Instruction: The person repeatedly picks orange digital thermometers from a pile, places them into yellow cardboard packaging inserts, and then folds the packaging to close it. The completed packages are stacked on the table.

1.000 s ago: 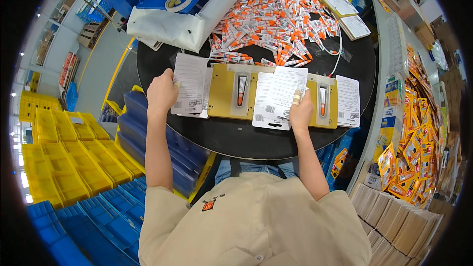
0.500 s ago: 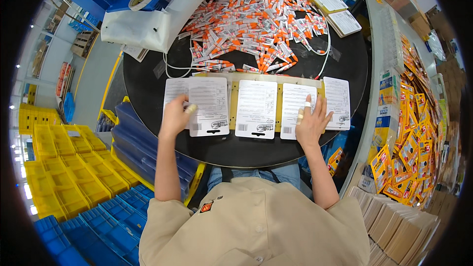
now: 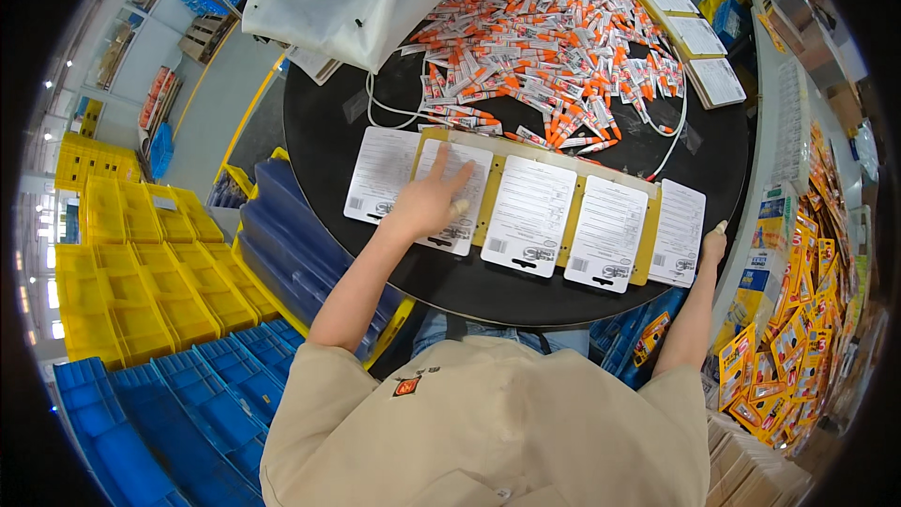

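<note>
My left hand [image 3: 434,205] lies with fingers spread on a white printed blister card [image 3: 459,235], second from the left in a row. That card rests on a yellow jig [image 3: 488,190], as do the third card [image 3: 528,216] and the fourth card [image 3: 608,235]. At the row's left end are more white cards [image 3: 380,174], partly behind my left forearm. A further white card [image 3: 678,230] sits at the right end. Beside the round black table's right edge is my right hand [image 3: 715,244]; its fingers are mostly hidden, and nothing shows in it.
A heap of small orange-capped glue tubes [image 3: 554,47] covers the far side of the table [image 3: 324,150]. Another jig with cards [image 3: 694,36] stands far right. A pale cable [image 3: 678,145] runs around the heap. Yellow packs [image 3: 798,319] fill the right; yellow crates [image 3: 113,291] and blue crates [image 3: 141,422] stand left.
My left hand has moved from the left-end cards onto the second card and spread its fingers. My right hand has left the fourth card for the table's right edge. The view has shifted.
</note>
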The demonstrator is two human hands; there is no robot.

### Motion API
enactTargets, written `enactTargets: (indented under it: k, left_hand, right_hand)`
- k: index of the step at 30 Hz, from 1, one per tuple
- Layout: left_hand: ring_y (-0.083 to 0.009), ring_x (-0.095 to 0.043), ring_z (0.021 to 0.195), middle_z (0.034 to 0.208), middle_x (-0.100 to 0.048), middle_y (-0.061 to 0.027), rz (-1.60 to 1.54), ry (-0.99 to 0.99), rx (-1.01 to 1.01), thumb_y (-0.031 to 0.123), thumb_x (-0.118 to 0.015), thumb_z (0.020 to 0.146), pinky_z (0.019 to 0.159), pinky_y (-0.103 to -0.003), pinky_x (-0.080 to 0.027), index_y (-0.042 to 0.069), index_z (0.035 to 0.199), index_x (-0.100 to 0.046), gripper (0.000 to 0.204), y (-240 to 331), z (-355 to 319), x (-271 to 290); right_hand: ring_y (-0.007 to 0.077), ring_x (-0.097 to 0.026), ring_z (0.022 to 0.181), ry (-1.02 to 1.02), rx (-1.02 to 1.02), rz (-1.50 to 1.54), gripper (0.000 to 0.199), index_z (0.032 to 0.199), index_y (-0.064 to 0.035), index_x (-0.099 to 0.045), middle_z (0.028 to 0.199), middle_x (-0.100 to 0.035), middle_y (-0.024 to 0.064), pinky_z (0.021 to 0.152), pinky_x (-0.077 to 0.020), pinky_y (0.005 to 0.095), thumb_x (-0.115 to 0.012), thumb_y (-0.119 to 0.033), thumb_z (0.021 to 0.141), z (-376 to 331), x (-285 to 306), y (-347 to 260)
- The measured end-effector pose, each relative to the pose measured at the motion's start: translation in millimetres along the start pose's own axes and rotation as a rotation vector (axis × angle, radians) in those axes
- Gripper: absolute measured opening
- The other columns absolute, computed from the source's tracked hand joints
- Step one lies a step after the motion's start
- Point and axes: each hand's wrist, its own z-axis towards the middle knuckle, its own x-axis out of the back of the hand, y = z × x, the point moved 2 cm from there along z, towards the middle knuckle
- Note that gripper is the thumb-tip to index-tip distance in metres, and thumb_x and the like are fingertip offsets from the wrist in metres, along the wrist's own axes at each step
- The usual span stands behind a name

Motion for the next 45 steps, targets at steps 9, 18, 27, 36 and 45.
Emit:
enactTargets:
  k: [9,18,27,36,45]
  left_hand:
    - [-0.0338,-0.055,0.114,0.145,-0.038,-0.0132,0.007,-0.042,-0.100,0.019,-0.056,0.086,0.091,-0.042,-0.047,0.008,0.134,-0.047,0.050,15.6,11.4,-10.5]
    - [-0.0151,-0.064,0.069,0.088,-0.063,-0.0115,-0.508,0.323,0.122,0.009,-0.056,0.090,0.066,-0.030,-0.053,0.002,0.108,-0.060,0.020,-21.4,11.8,37.4]
    - [-0.0164,-0.066,0.063,0.075,-0.064,-0.0105,-0.999,-0.241,0.236,0.008,-0.055,0.091,0.054,-0.029,-0.053,-0.001,0.100,-0.059,0.013,68.5,-74.0,-50.1]
    - [-0.0258,-0.068,0.058,0.065,-0.064,-0.0194,-0.559,0.392,0.569,0.006,-0.059,0.079,0.058,-0.036,-0.052,0.001,0.092,-0.063,0.014,-81.8,-68.9,-23.3]
    - [-0.0162,-0.064,0.053,0.065,-0.065,-0.0112,-0.735,0.320,0.549,0.012,-0.056,0.090,0.054,-0.030,-0.050,0.001,0.097,-0.063,0.015,-152.3,-54.6,3.9]
  right_hand:
    - [0.0501,-0.052,0.094,0.150,0.052,0.404,0.060,0.099,0.0113,-0.052,0.099,-0.057,0.0342,0.082,-0.0414,0.0498,-0.033,-0.046,0.099,-255.9,-13.3,29.9]
    - [0.0115,-0.062,0.054,-0.923,0.234,0.840,0.030,0.095,-0.0003,-0.062,0.068,-0.065,0.0068,0.048,-0.0469,0.0241,-0.042,-0.023,0.099,-397.6,66.2,-26.1]
    - [0.0411,-0.039,0.127,0.137,0.117,0.334,0.057,0.140,0.0006,-0.031,0.135,-0.043,0.0276,0.106,-0.0317,0.0409,-0.051,-0.026,0.093,-171.8,33.5,-44.0]
    - [0.0466,-0.050,0.109,0.115,-0.024,0.530,0.066,0.122,0.0166,-0.043,0.121,-0.049,0.0372,0.095,-0.0391,0.0432,-0.039,-0.045,0.098,-298.7,-24.8,19.7]
    - [0.0387,-0.020,0.139,0.220,0.931,-0.020,0.053,0.137,-0.0034,-0.042,0.146,-0.028,0.0269,0.113,-0.0091,0.0547,-0.054,-0.013,0.087,-355.4,61.9,-64.1]
